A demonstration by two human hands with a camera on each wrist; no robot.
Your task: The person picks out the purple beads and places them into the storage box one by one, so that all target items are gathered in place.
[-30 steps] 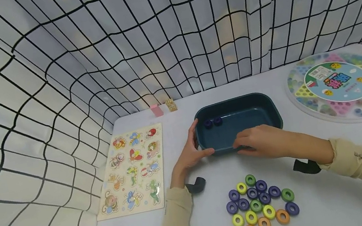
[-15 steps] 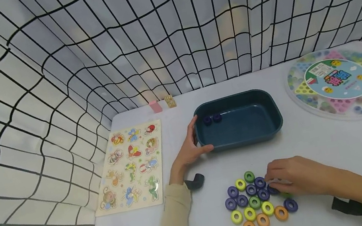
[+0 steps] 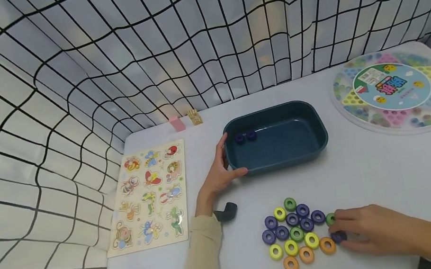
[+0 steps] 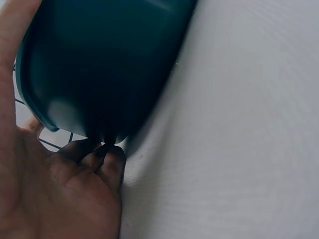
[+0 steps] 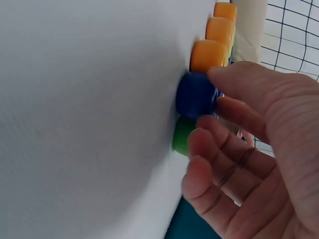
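Note:
My left hand (image 3: 218, 172) grips the left end of a dark teal tray (image 3: 286, 141), thumb on its near side and fingers along the end. Two purple rings (image 3: 246, 137) lie inside, near the back left corner. In the left wrist view the fingers (image 4: 112, 164) bend against the tray's outer wall (image 4: 109, 64). My right hand (image 3: 377, 228) pinches a purple ring (image 5: 194, 97) between thumb and index finger at the right edge of a flat cluster of rings. A green ring (image 3: 330, 218) and an orange ring (image 3: 327, 245) sit right beside it.
Several purple, green, yellow and orange rings (image 3: 296, 234) lie grouped on the white table. An insect picture board (image 3: 148, 196) lies left, a round marble game box (image 3: 396, 90) back right. Small pink (image 3: 176, 123) and gold pieces (image 3: 195, 117) stand near the black netting (image 3: 223, 32).
My right hand has left the tray's front rim and come down to the rings, now pinching the purple one at the right. The left hand stays on the tray.

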